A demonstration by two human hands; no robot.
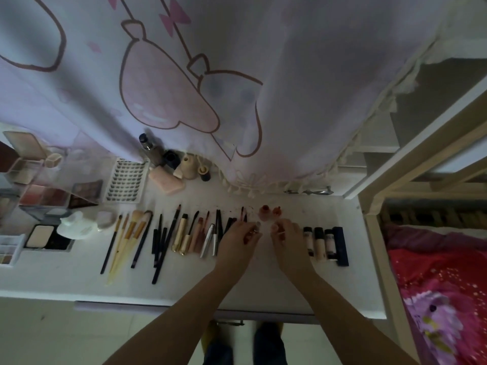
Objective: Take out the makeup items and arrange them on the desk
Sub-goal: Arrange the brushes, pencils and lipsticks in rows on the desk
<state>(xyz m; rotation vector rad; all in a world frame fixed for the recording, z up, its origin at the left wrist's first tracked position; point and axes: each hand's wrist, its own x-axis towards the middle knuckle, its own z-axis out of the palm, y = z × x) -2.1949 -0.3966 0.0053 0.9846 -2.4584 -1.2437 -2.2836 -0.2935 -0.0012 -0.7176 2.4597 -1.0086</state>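
On the white desk (263,280) lies a row of makeup: brushes (131,238), dark pencils (162,241), gold and pink tubes (189,233), then foundation bottles (322,242) at the right. Two small orange-pink bottles (270,211) stand behind my hands. My left hand (238,241) is curled round a small slim item over the middle of the row. My right hand (287,235) pinches another small item just right of it. What each holds is too small to name.
Palettes and compacts (47,196), a lash tray (126,183) and a white puff-like jar (75,227) crowd the desk's left. Bottles and a pink tube (166,180) stand at the back under a hanging printed curtain (184,88). A bed frame (382,233) with red bedding borders the right.
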